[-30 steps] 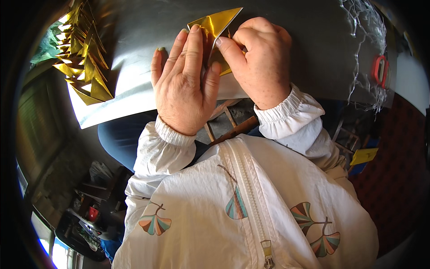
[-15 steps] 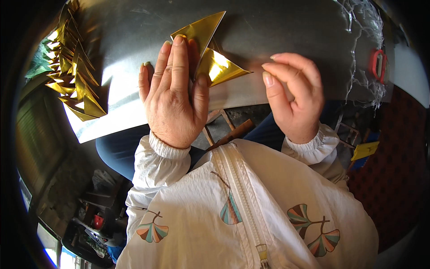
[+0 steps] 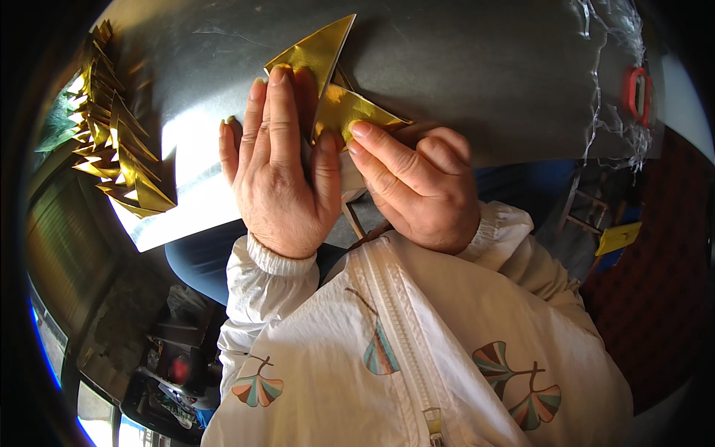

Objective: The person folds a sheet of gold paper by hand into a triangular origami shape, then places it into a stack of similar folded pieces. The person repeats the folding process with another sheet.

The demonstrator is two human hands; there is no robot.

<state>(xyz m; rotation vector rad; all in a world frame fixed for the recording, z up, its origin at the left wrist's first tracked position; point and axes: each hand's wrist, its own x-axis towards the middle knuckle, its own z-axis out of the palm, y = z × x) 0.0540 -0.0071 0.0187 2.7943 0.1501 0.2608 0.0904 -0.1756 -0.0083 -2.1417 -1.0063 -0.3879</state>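
Evidently both hands are at one sheet of shiny gold folded paper (image 3: 319, 56), which lies on the dark tabletop (image 3: 484, 82) near its front edge, ahead of the person's middle. It shows two pointed flaps: one rises toward the top, the other points right, and a pale edge runs along the upper one. The left hand (image 3: 279, 190) is laid flat, palm down, its longer fingers stretched forward and close together over the left part of the paper, the little finger spread off to the side, and the thumb tip against the lower flap. The right hand (image 3: 421, 179) comes in from the right with two leading digits resting on that lower flap and the others curled; whether it pinches the paper or only presses on it, I cannot tell. Off to the left, a row of gold folded pieces (image 3: 123, 149) stands bunched together, overlapping, with its near end close to the front edge, beside a patch of glare. Toward the right end lie loose clear plastic strands (image 3: 593, 97), and a red loop-shaped handle (image 3: 631, 95) sits among them. Below, the person's white jacket (image 3: 313, 328) carries colored fan-shaped leaves and a long zipper (image 3: 395, 320).
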